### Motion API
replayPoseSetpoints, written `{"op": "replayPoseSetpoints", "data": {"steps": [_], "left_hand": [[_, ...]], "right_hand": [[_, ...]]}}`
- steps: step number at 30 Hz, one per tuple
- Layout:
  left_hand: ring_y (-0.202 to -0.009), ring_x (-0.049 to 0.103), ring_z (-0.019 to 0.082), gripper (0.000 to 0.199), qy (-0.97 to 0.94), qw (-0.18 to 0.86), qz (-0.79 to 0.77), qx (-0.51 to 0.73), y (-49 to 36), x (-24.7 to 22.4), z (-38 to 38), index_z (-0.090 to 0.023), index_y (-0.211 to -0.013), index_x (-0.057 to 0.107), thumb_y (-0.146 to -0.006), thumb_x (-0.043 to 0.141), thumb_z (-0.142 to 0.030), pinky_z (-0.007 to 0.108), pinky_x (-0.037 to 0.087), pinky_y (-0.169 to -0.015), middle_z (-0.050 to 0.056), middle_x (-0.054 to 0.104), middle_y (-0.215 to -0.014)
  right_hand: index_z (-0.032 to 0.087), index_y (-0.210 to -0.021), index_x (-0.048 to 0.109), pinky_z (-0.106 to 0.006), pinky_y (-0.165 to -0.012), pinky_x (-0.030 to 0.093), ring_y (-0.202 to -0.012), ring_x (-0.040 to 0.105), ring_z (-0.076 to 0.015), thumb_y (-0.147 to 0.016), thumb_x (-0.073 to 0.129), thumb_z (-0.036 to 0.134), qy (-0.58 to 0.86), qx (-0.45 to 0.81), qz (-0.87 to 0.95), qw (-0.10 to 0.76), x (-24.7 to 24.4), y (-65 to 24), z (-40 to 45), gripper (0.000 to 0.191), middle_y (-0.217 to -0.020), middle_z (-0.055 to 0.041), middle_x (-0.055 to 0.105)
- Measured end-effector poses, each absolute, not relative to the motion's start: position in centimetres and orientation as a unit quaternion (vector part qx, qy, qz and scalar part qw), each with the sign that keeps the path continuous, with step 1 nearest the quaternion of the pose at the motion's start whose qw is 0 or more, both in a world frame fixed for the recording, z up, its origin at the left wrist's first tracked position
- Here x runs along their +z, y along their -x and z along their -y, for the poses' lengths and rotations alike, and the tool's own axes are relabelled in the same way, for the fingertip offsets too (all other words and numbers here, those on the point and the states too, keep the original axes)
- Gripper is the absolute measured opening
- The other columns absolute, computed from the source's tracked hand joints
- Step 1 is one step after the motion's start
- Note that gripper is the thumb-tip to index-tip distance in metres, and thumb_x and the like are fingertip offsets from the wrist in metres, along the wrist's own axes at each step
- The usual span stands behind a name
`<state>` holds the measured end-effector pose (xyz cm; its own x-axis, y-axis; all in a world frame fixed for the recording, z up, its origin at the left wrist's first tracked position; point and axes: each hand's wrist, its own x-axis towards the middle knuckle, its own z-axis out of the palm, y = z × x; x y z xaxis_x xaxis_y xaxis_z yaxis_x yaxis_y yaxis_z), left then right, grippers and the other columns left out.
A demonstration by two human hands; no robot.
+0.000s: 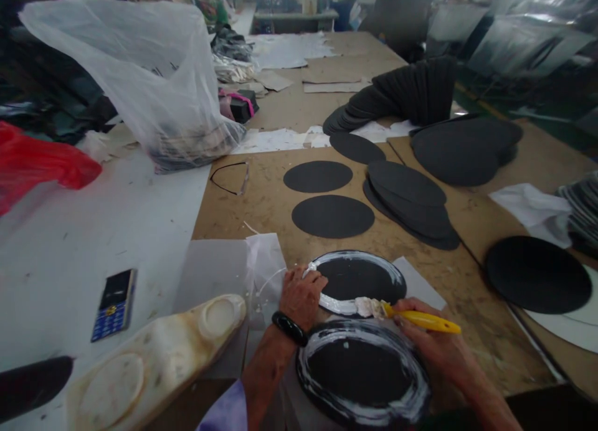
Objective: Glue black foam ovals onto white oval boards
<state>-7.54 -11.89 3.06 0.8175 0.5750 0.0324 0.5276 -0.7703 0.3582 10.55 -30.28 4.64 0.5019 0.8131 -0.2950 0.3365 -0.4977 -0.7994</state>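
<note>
My right hand [432, 331] grips a yellow-handled brush [425, 321], its bristles caked with white paste. The bristles touch the front rim of a black oval disc [352, 278], which has a white coat along much of its edge. At that disc's left edge, my left hand [303, 294] holds it with bent fingers; a dark bracelet [289, 329] is around the wrist. Just in front lies another black oval disc [364, 378], its rim smeared white all round and its middle dark.
Bare black oval discs [333, 216] lie beyond my hands, with a fanned stack [406, 98] farther back. At left are a stained plastic container [159, 362], a keypad phone [113, 306] and a plastic bag [182, 94]. Eyeglasses [230, 178] rest on the brown board [261, 207].
</note>
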Motion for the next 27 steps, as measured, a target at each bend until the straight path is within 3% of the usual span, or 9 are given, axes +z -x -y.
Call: {"op": "replayPoseSetpoints", "data": {"steps": [8, 16, 21, 27], "left_hand": [[-0.105, 0.048, 0.028, 0.021, -0.939, 0.158, -0.299, 0.059, 7.0, 3.2, 12.1, -0.025, -0.09, 0.062, -0.077, 0.058, -0.009, 0.044, 0.034, -0.086, 0.0, 0.065, -0.099], [-0.108, 0.047, 0.027, 0.015, -0.93, 0.15, -0.334, 0.027, 6.1, 3.4, 12.5, -0.025, -0.088, 0.064, -0.074, 0.065, -0.02, 0.044, 0.033, -0.089, 0.0, 0.064, -0.1], [-0.11, 0.046, 0.026, 0.018, -0.923, 0.144, -0.356, 0.014, 6.0, 3.2, 12.8, -0.026, -0.09, 0.063, -0.074, 0.066, -0.02, 0.044, 0.032, -0.09, -0.002, 0.064, -0.102], [-0.11, 0.045, 0.025, 0.017, -0.921, 0.15, -0.359, 0.009, 5.9, 3.2, 12.8, -0.027, -0.09, 0.063, -0.075, 0.064, -0.02, 0.042, 0.029, -0.091, -0.003, 0.063, -0.103]], "right_hand": [[0.021, -0.086, 0.064, -0.029, -0.07, 0.049, -0.079, 0.062, -0.0205, -0.07, 0.064, 0.041, 0.853, 0.221, 0.279, 0.382, 4.0, -15.8, 32.8, 0.025, -0.086, -0.0035, 0.067], [0.02, -0.083, 0.06, -0.026, -0.06, 0.048, -0.067, 0.058, -0.0168, -0.074, 0.06, 0.038, 0.771, 0.363, 0.286, 0.439, 2.3, -11.9, 32.0, 0.02, -0.076, -0.0016, 0.063], [0.021, -0.078, 0.061, -0.027, -0.055, 0.047, -0.061, 0.057, -0.0173, -0.071, 0.06, 0.039, 0.803, 0.334, 0.304, 0.39, 2.6, -14.6, 32.1, 0.019, -0.069, -0.0008, 0.062], [0.021, -0.079, 0.061, -0.03, -0.063, 0.049, -0.067, 0.062, -0.0202, -0.068, 0.059, 0.042, 0.862, 0.192, 0.303, 0.358, 4.1, -18.7, 32.0, 0.024, -0.073, -0.0029, 0.066]]}}
